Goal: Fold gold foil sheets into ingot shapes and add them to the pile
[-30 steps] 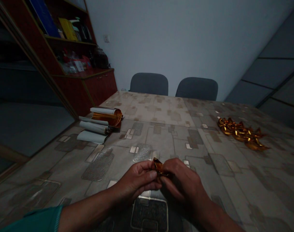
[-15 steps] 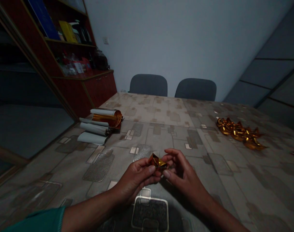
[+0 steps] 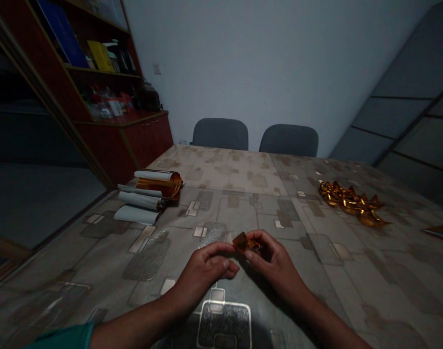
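A small folded piece of gold foil paper (image 3: 240, 241) is pinched between the thumb and fingers of my right hand (image 3: 274, 254), above the table. Part of the foil is hidden behind those fingers. My left hand (image 3: 211, 261) is just to its left, fingers stretched and apart, with the index fingertip at the foil's left edge; whether it touches cannot be made out. Several finished-looking gold foil boat shapes (image 3: 352, 201) lie in a cluster at the right of the table. Rolled sheets of gold and white paper (image 3: 143, 199) lie on the left.
A patterned cloth covers the table (image 3: 243, 182). One more flat gold foil piece (image 3: 439, 230) lies at the far right edge. Two grey chairs (image 3: 220, 133) stand behind the table by the wall. A red-brown cabinet (image 3: 144, 138) with filled shelves is at the back left.
My left hand has loosened its pinch on the foil and its fingers have spread. My right hand has closed on the foil, which has turned and shifted slightly right. The view has tilted a little.
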The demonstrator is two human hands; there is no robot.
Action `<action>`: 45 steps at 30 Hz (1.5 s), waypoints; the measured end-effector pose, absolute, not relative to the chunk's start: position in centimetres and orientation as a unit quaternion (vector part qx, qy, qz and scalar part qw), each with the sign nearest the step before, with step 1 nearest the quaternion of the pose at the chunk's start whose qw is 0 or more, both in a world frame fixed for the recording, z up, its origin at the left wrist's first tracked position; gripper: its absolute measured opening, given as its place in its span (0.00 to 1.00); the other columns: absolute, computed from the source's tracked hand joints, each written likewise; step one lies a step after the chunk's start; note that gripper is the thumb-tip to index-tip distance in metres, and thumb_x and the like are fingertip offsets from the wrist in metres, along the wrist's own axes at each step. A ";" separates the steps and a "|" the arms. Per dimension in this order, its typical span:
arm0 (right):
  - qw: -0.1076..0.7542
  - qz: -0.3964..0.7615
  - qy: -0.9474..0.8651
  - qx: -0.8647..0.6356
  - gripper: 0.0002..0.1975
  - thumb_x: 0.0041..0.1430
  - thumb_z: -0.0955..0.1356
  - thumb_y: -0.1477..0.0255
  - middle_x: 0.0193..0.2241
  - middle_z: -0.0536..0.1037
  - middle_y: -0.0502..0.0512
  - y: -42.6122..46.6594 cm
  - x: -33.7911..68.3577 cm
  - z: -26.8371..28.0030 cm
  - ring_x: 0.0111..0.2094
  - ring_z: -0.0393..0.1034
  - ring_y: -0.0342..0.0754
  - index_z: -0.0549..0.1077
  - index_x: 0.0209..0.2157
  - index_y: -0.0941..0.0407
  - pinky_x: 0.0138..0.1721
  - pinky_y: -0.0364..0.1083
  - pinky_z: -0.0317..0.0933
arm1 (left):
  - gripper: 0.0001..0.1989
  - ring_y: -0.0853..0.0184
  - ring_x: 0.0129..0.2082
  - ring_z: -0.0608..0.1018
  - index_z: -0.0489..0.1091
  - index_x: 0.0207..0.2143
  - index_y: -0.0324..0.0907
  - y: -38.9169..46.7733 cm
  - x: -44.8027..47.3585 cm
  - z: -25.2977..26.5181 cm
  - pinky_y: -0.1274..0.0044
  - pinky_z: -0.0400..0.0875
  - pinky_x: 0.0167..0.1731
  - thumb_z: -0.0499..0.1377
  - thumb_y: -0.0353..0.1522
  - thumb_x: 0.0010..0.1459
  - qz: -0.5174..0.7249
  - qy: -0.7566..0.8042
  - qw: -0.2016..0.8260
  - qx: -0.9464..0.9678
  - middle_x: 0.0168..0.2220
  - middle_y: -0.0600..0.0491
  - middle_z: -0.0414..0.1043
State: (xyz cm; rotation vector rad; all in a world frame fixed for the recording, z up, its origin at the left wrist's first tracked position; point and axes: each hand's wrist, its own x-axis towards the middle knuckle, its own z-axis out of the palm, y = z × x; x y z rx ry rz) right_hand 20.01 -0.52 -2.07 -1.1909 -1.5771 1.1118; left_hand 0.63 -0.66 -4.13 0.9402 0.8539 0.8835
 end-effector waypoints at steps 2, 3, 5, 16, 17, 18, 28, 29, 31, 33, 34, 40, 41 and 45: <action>0.415 0.364 -0.666 -0.502 0.09 0.56 0.68 0.72 0.38 0.79 0.55 -0.1 20.5 -1.9 0.38 0.73 0.51 0.73 0.40 0.54 0.40 0.49 0.64 | 0.19 0.66 0.31 0.78 0.73 0.43 0.37 -0.6 0.6 -3.9 0.73 0.71 0.39 0.68 0.38 0.52 0.412 0.409 0.693 0.428 0.29 0.49 0.79; 0.410 0.318 -0.683 -0.515 0.09 0.56 0.68 0.72 0.37 0.79 0.55 0.2 20.9 -1.9 0.38 0.73 0.51 0.74 0.40 0.54 0.40 0.49 0.64 | 0.19 0.65 0.31 0.78 0.73 0.43 0.37 -0.5 0.6 -3.8 0.73 0.70 0.38 0.67 0.38 0.52 0.416 0.416 0.683 0.434 0.29 0.49 0.79; 0.396 0.226 -0.708 -0.539 0.09 0.56 0.67 0.71 0.37 0.80 0.56 1.1 22.0 -2.1 0.38 0.73 0.52 0.74 0.40 0.55 0.40 0.50 0.65 | 0.17 0.65 0.30 0.78 0.73 0.42 0.37 -0.6 0.6 -3.5 0.73 0.69 0.37 0.66 0.38 0.54 0.417 0.416 0.670 0.452 0.28 0.50 0.78; 0.354 0.036 -0.623 -0.697 0.15 0.56 0.64 0.63 0.35 0.80 0.60 5.4 30.6 -4.3 0.35 0.72 0.56 0.75 0.39 0.57 0.38 0.51 0.62 | 0.13 0.66 0.30 0.76 0.74 0.39 0.39 -0.8 0.5 -3.4 0.75 0.68 0.36 0.64 0.39 0.56 0.410 0.387 0.649 0.511 0.29 0.51 0.76; 0.350 0.031 -0.618 -0.704 0.15 0.56 0.64 0.63 0.35 0.80 0.61 5.4 31.1 -4.4 0.36 0.72 0.57 0.75 0.39 0.57 0.38 0.51 0.61 | 0.13 0.66 0.30 0.76 0.74 0.39 0.39 -0.8 0.5 -3.5 0.75 0.69 0.36 0.64 0.39 0.56 0.410 0.387 0.648 0.512 0.30 0.51 0.76; 0.346 0.027 -0.613 -0.710 0.15 0.56 0.64 0.63 0.34 0.80 0.61 5.5 31.5 -4.5 0.36 0.72 0.57 0.75 0.39 0.58 0.38 0.51 0.61 | 0.13 0.66 0.30 0.76 0.75 0.39 0.39 -0.8 0.5 -3.5 0.75 0.69 0.36 0.64 0.40 0.56 0.410 0.386 0.647 0.513 0.31 0.51 0.76; 0.339 0.012 -0.560 -0.756 0.15 0.54 0.65 0.60 0.34 0.82 0.60 4.2 37.3 -5.0 0.36 0.76 0.58 0.76 0.36 0.54 0.37 0.50 0.63 | 0.14 0.65 0.31 0.76 0.76 0.39 0.42 -0.7 0.1 -4.0 0.75 0.69 0.36 0.64 0.43 0.57 0.395 0.405 0.626 0.537 0.31 0.51 0.77; 0.342 0.009 -0.548 -0.763 0.15 0.53 0.66 0.60 0.34 0.82 0.59 3.8 38.5 -4.7 0.35 0.76 0.58 0.76 0.36 0.54 0.37 0.50 0.64 | 0.15 0.65 0.31 0.76 0.76 0.39 0.42 -0.8 0.1 -4.0 0.75 0.69 0.36 0.64 0.43 0.57 0.392 0.411 0.621 0.540 0.32 0.51 0.77; 0.351 -0.008 -0.507 -0.787 0.17 0.52 0.66 0.58 0.33 0.81 0.61 3.1 41.6 -4.1 0.34 0.76 0.60 0.76 0.37 0.55 0.36 0.52 0.64 | 0.16 0.65 0.31 0.76 0.76 0.38 0.42 -0.8 0.1 -3.9 0.75 0.69 0.36 0.63 0.45 0.56 0.386 0.424 0.610 0.546 0.31 0.51 0.76; 0.361 -0.032 -0.453 -0.815 0.20 0.53 0.65 0.57 0.34 0.81 0.64 2.2 45.0 -3.3 0.35 0.76 0.62 0.75 0.40 0.56 0.37 0.54 0.64 | 0.16 0.63 0.31 0.77 0.76 0.38 0.43 -0.9 0.1 -3.7 0.74 0.69 0.37 0.63 0.46 0.56 0.380 0.434 0.599 0.555 0.29 0.52 0.75; 0.366 -0.047 -0.420 -0.829 0.21 0.53 0.64 0.57 0.35 0.81 0.66 1.9 46.7 -2.9 0.36 0.75 0.63 0.75 0.41 0.57 0.38 0.55 0.64 | 0.16 0.63 0.31 0.77 0.77 0.38 0.43 -0.9 0.1 -3.6 0.74 0.69 0.37 0.63 0.46 0.56 0.378 0.438 0.594 0.559 0.28 0.52 0.75; 0.357 -0.101 -0.288 -0.883 0.20 0.55 0.64 0.61 0.37 0.79 0.75 1.1 52.3 -2.6 0.41 0.73 0.71 0.76 0.42 0.59 0.40 0.61 0.61 | 0.15 0.61 0.35 0.78 0.78 0.36 0.45 -1.0 0.2 -3.5 0.73 0.72 0.39 0.62 0.46 0.57 0.369 0.456 0.573 0.573 0.35 0.49 0.76; 0.355 -0.103 -0.290 -0.883 0.20 0.56 0.64 0.61 0.37 0.79 0.74 1.2 52.3 -2.8 0.41 0.73 0.70 0.76 0.43 0.59 0.40 0.61 0.61 | 0.15 0.61 0.35 0.78 0.79 0.36 0.45 -1.0 0.2 -3.5 0.73 0.72 0.39 0.62 0.46 0.57 0.369 0.457 0.571 0.573 0.37 0.48 0.77; 0.350 -0.099 -0.337 -0.869 0.19 0.55 0.66 0.60 0.36 0.80 0.66 2.1 51.4 -3.4 0.39 0.74 0.62 0.77 0.44 0.56 0.40 0.54 0.63 | 0.15 0.61 0.36 0.79 0.79 0.35 0.45 -0.9 0.2 -3.4 0.73 0.73 0.38 0.62 0.46 0.56 0.374 0.459 0.566 0.573 0.41 0.48 0.76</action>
